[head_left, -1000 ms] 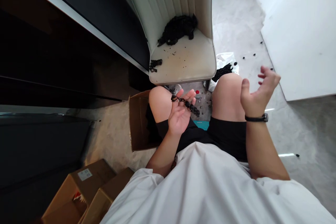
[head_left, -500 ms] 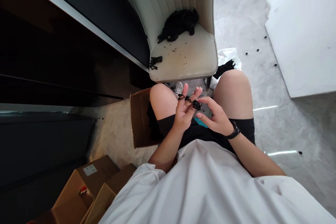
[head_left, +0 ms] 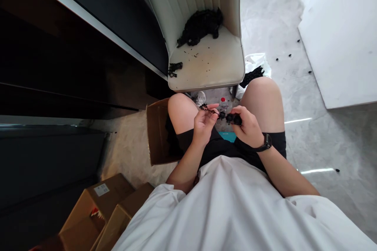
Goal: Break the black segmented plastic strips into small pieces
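My left hand [head_left: 204,124] pinches a thin black branching strip [head_left: 206,107] between thumb and fingers, over my lap. Small knobbly black pieces [head_left: 222,115] show at its right end. My right hand [head_left: 247,125] is closed around a cluster of dark rounded pieces [head_left: 235,119], close beside the strip. Whether the cluster and the strip are joined cannot be made out. Beyond the hands stands a clear bottle with a red cap [head_left: 223,101]. A blue item [head_left: 228,136] shows between my thighs, mostly hidden.
A pale chair [head_left: 203,74] ahead bears a heap of black material [head_left: 202,26] and a smaller black bit [head_left: 175,68]. A white bag [head_left: 257,61] of black pieces lies beside it. An open carton [head_left: 153,137] stands by my left leg; more cartons [head_left: 113,190] lie behind. Black bits dot the floor.
My right hand's fingers have closed and now hold black rounded pieces. My left fingers have folded from spread into a pinch. The red-capped bottle has come into view.
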Motion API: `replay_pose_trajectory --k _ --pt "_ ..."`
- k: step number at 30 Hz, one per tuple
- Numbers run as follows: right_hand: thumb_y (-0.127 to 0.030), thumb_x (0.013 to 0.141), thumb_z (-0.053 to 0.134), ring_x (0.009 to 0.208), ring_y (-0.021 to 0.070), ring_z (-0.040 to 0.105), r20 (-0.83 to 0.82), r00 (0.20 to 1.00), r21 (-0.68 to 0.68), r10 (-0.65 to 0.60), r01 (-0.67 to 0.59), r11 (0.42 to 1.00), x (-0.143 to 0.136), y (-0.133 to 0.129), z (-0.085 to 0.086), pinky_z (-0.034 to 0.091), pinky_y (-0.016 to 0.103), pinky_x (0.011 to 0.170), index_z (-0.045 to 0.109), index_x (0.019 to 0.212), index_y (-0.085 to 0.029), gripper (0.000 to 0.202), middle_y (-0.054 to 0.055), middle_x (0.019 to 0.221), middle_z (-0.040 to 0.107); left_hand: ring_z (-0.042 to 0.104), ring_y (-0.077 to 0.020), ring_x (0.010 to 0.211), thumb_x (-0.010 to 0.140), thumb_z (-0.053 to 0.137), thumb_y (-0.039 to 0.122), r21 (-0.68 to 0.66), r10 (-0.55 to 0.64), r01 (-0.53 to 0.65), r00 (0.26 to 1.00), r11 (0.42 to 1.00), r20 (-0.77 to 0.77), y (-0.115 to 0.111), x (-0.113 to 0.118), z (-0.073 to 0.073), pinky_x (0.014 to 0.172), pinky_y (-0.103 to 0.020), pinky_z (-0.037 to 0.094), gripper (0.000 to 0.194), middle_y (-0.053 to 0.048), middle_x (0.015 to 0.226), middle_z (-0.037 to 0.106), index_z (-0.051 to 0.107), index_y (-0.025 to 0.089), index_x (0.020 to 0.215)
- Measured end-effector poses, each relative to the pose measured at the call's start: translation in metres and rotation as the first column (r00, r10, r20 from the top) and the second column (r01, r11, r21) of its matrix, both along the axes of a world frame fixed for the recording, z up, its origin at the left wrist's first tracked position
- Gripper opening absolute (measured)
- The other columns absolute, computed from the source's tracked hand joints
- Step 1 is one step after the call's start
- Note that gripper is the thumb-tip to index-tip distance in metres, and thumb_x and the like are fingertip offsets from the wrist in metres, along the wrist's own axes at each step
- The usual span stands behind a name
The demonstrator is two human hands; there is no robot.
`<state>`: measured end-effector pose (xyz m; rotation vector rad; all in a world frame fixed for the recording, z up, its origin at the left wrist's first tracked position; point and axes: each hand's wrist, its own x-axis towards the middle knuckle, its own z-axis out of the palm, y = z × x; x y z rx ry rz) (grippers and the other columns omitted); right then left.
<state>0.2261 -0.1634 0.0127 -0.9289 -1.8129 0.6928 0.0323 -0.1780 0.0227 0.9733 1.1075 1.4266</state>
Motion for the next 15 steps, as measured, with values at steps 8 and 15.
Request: replay_pose_trajectory --k 8,15 --pt "-0.016 0.100 0.069 0.112 0.0298 0.076 0.017 0.983 -0.086 0.183 -0.181 0.980 0.007 0.010 -0.014 0.063 0.044 0.098 0.059 0.140 -0.027 0.043 0.012 0.127 0.076 0.071 -0.0125 0.092 0.087 0.094 0.061 -0.015 0.021 -0.021 0.999 1.000 0.033 0.003 0.002 -0.003 0.089 -0.025 0.062 0.049 -0.003 0.106 0.076 0.078 0.023 0.114" --pt "-0.062 0.107 0.072 0.104 0.0246 0.072 -0.413 0.889 -0.380 0.197 -0.365 0.850 -0.003 0.011 -0.021 0.062 0.039 0.094 0.065 0.129 -0.026 0.043 0.008 0.115 0.074 0.066 -0.0090 0.086 0.093 0.093 0.048 0.102 -0.121 0.120 0.993 0.988 0.008 0.005 0.003 -0.003 0.084 -0.023 0.058 0.044 0.001 0.096 0.065 0.058 0.021 0.095"
